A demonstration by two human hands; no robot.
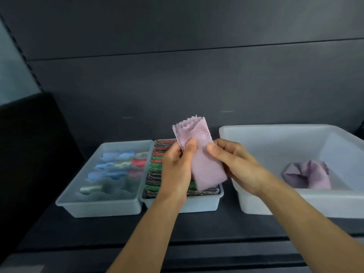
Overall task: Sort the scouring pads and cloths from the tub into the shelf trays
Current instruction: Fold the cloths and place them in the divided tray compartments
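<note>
A pale pink textured cloth (199,152), folded into a long strip, is held upright above the middle tray. My left hand (177,164) pinches its left edge and my right hand (234,164) grips its right side. The middle tray (201,203) is packed with rows of green, red and dark glittery scouring pads (155,170). To its left, another tray (106,205) holds rolled cloths (118,164) in blue, green and red. On the right, the big white tub (275,134) contains one crumpled pink cloth (308,174).
Trays and tub stand on a dark shelf (197,229) with a dark back panel (177,85) behind them. A black surface (29,144) rises at the left. The shelf's front edge runs below my forearms.
</note>
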